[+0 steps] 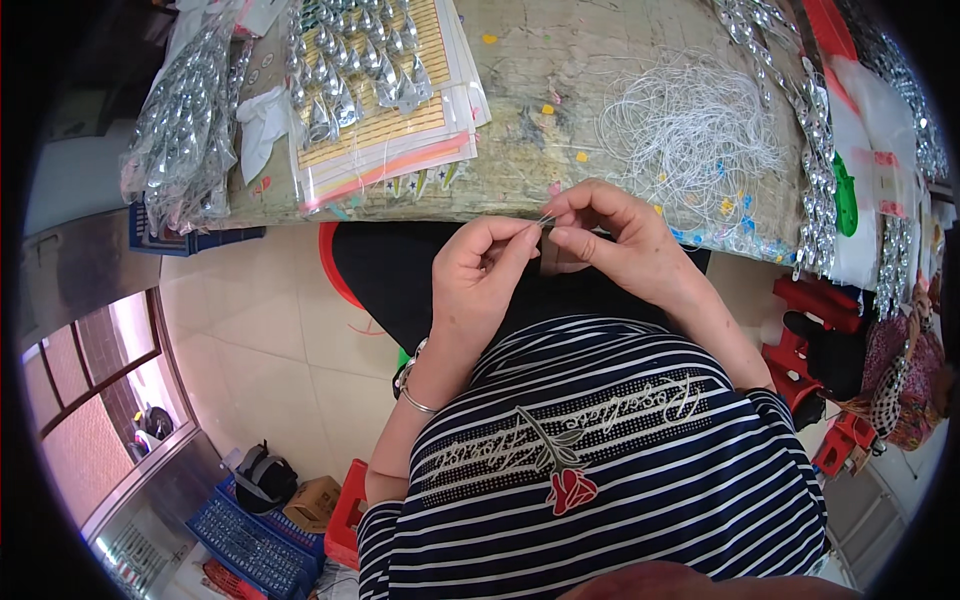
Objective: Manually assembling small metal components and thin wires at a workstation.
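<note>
Close together at the table's near edge, my two hands work on a thin pale string (544, 219). My left hand (478, 275) pinches it between thumb and forefinger, the other fingers curled in. My right hand (628, 245) also has thumb and fingers bent in around the string, its tips almost meeting the left ones. The string's ends are too fine to follow. Beyond my right hand lies a loose tangled heap of white string (700, 135). Ahead and left, shiny silver twisted drop-shaped pieces (355, 65) lie on a stack of yellow-patterned printed sheets (460, 140).
Clear bags of silver twisted pieces (190, 120) hang over the table's left edge. More silver strands (815, 170) and a green plastic tool (845, 195) are at the right. Red stools (850, 445) stand on the floor at right; blue crates (250, 545) sit lower left.
</note>
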Tool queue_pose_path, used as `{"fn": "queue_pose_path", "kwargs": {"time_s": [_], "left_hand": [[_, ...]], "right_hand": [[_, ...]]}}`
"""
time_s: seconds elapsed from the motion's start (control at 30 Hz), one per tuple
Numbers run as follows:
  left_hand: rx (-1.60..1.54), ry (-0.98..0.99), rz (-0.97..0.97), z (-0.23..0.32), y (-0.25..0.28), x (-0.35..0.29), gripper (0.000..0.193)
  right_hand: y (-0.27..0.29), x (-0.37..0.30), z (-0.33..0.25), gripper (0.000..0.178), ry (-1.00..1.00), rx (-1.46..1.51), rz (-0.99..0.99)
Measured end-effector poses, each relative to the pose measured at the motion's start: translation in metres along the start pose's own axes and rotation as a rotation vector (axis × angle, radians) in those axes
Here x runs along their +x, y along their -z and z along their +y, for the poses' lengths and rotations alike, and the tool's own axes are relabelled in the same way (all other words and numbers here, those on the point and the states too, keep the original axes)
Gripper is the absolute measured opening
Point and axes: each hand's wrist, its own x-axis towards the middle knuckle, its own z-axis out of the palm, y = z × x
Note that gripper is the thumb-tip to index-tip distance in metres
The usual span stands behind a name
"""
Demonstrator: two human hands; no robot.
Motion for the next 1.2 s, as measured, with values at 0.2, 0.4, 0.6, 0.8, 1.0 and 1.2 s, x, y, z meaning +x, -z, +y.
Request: {"fn": "queue_pose_path", "kwargs": {"time_s": [0.2, 0.4, 0.6, 0.8, 1.0, 1.2], "left_hand": [[0.041, -0.007, -0.015, 0.001, -0.005, 0.001, 0.009], [0.007, 0.045, -0.037, 0.007, -0.012, 0.002, 0.011], [-0.048, 0.111, -0.042, 0.010, -0.016, 0.003, 0.012], [-0.045, 0.143, -0.041, 0.009, -0.016, 0.004, 0.013], [-0.048, 0.153, -0.057, 0.007, -0.017, 0.005, 0.014], [-0.066, 0.172, -0.079, 0.005, -0.014, 0.004, 0.014]], "right_hand": [[0.003, -0.001, 0.000, 0.013, -0.015, 0.019, 0.045], [0.008, -0.004, 0.005, 0.009, -0.054, 0.141, 0.034], [0.014, -0.007, 0.005, 0.013, -0.102, 0.293, -0.003], [0.016, -0.010, 0.008, 0.029, -0.029, 0.223, -0.012], [0.018, -0.010, 0.009, 0.032, -0.012, 0.164, -0.015], [0.017, -0.007, 0.006, 0.029, 0.068, 0.026, 0.008]]}}
